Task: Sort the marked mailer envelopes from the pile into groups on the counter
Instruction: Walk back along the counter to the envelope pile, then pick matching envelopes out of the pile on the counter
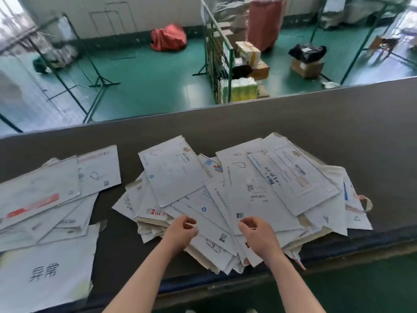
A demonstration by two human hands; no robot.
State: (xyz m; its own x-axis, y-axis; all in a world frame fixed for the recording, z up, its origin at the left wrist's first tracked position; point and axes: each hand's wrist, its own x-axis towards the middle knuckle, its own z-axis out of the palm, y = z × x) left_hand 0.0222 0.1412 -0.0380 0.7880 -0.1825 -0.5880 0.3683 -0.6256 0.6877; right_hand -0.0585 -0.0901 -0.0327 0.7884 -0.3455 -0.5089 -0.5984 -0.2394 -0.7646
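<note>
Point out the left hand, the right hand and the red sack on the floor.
left hand (pixel 181 229), head view, back of hand.
right hand (pixel 257 231), head view, back of hand.
red sack (pixel 168 37), head view, its middle.

Lower envelopes in the pile buried under top ones, left stack cut by the edge, label print too blurred to read
</note>
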